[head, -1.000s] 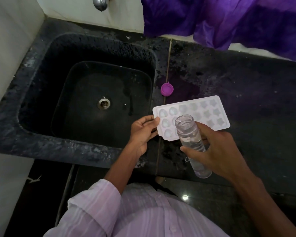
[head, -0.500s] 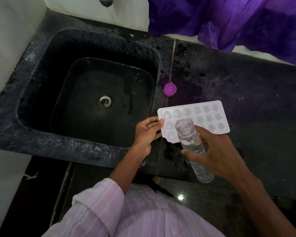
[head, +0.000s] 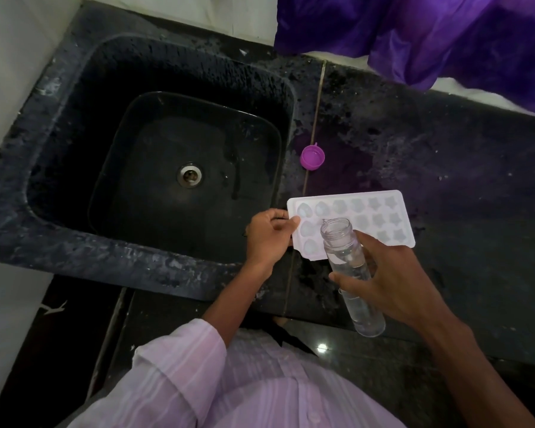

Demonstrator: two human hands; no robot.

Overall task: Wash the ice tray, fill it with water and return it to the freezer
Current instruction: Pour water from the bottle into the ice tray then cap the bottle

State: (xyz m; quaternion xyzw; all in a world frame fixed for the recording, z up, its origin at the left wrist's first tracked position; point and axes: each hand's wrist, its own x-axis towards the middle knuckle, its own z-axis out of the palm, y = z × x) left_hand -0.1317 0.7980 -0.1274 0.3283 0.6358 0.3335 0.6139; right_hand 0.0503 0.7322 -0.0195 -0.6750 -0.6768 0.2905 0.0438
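Two hands work over a dark stone counter point(head: 445, 180) beside a black sink point(head: 155, 149). The white ice tray point(head: 380, 217) lies flat on the counter just right of the sink's edge — its cells are moulded as hearts and stars. The left hand point(head: 267, 239) pinches the tray's left end, thumb on top. The right hand point(head: 389, 282) is wrapped round a clear plastic bottle point(head: 349, 270) holding water, uncapped, tilted so its open mouth sits over the tray's near-left cells. A purple bottle cap point(head: 312, 157) rests on the counter beyond the tray, apart from it. Purple cloth point(head: 414, 32) hangs at the back — a striped pale pink sleeve point(head: 179, 366) fills the foreground.
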